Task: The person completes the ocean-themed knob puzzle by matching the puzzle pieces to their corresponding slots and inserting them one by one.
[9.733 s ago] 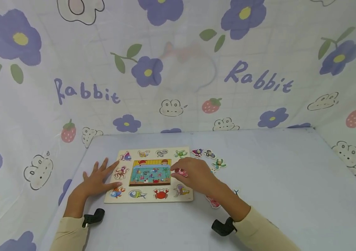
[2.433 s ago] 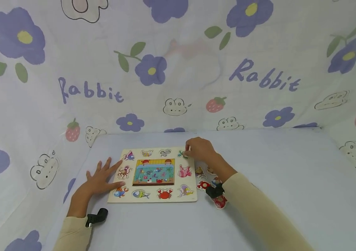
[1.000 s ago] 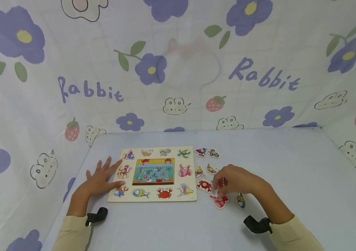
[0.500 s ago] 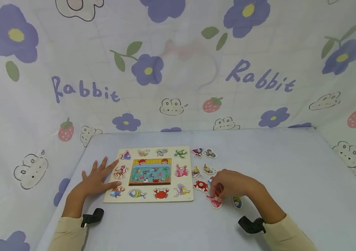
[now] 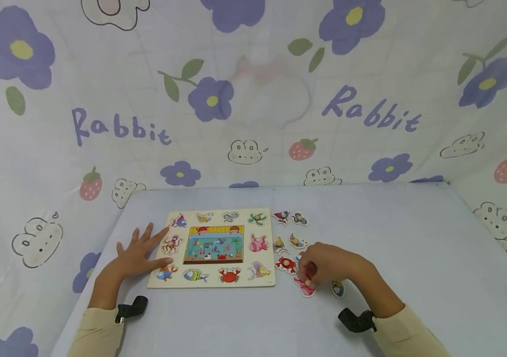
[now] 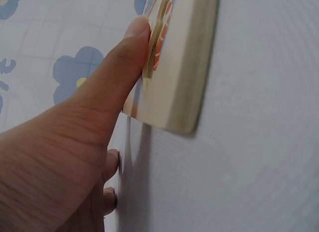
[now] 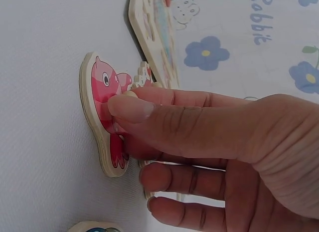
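My left hand (image 5: 135,255) lies with fingers spread at the left side of a wooden puzzle board (image 5: 213,285), thumb (image 6: 109,67) resting on its edge. The green turtle piece (image 5: 257,218), with a knob, sits in the board's top right corner. To the right of the board, my right hand (image 5: 331,260) pinches the knob of a pink fish puzzle piece (image 7: 102,87) between thumb and index finger. That piece is at the table surface, and its middle is partly hidden by the thumb. The other fingers of this hand are bent beside it.
Several loose knobbed pieces lie right of the board: a red crab (image 5: 285,265), a yellow piece (image 5: 279,243), a purple fish (image 5: 282,216), a grey piece (image 5: 299,218) and an orange-tailed one (image 5: 297,240). A dark oval fish piece (image 5: 337,288) lies by the right wrist. Patterned cloth (image 5: 271,163) hangs behind the table.
The green turtle piece went from the table into the board's top right corner. My right hand then moved back down right and took the pink fish piece's knob. My left hand stayed put.
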The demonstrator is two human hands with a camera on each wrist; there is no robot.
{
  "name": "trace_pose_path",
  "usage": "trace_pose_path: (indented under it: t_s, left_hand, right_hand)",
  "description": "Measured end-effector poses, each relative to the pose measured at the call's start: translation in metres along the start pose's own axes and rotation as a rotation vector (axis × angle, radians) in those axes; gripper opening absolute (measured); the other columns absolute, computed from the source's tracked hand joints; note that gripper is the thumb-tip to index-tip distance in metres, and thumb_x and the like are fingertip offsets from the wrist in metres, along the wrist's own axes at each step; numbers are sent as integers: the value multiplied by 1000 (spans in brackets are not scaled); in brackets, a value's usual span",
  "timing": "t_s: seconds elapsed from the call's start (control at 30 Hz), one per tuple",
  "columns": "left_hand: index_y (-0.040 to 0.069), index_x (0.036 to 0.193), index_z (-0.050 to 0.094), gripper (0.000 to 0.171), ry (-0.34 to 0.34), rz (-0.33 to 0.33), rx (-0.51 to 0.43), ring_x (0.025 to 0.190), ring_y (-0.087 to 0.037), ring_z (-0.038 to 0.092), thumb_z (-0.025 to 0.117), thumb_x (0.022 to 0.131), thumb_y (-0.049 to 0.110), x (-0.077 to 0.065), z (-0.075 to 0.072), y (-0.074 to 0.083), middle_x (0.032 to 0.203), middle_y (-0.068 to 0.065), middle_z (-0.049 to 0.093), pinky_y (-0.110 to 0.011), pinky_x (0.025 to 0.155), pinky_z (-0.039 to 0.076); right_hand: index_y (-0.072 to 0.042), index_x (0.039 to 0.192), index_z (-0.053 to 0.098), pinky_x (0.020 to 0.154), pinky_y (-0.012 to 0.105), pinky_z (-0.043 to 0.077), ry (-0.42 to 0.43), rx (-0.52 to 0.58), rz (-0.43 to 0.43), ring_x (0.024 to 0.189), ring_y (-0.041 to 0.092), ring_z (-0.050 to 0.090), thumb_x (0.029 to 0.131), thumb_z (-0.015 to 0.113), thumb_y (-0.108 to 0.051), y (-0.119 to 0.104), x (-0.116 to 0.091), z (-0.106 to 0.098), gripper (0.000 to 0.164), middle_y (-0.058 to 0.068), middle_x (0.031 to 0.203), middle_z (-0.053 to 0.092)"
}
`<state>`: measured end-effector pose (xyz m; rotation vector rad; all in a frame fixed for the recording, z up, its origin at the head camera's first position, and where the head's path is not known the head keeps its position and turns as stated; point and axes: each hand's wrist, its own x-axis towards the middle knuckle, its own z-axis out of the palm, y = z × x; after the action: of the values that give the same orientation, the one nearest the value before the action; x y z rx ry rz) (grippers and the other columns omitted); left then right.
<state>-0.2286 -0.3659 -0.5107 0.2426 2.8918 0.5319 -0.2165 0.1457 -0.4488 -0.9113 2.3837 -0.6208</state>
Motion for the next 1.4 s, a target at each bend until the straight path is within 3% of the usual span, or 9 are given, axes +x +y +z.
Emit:
trace_pose_path:
  t_s: [0.3,0.9,1.17,1.4]
  left_hand:
    - [26,162,26,99,8,-1,9,147,-60,-6,68,84,70,0,0,3,167,-27,4,-87,99,-9]
    - [26,163,24,100,-3,-9,4,148,-59,-8,66,84,71,-2,-1,2,167,-26,3,-86,100,-11]
    - [27,162,25,100,-15,-17,-4,148,-59,-8,67,84,71,-1,-2,4,167,-26,3,-86,100,-12]
    - [27,162,24,100,-10,-13,0,148,-59,-8,67,84,70,0,-1,2,167,-26,2,-86,99,-12]
  right_hand:
    - [-24,79,71,64,26,48,10,-17,-22,70,8,54,82,84,-5,3,0,2,23,-9,72,61]
    - [-22,86,74,64,25,51,4,69,-61,73,9,57,87,80,-6,-6,-5,-9,17,-7,76,64]
    - [-20,90,72,63,24,50,181,23,-124,72,8,56,91,77,-14,-12,-8,-15,8,-11,73,61]
    - [-23,91,72,66,24,50,289,-93,-105,74,7,54,90,79,-18,-20,3,-16,9,-16,77,59]
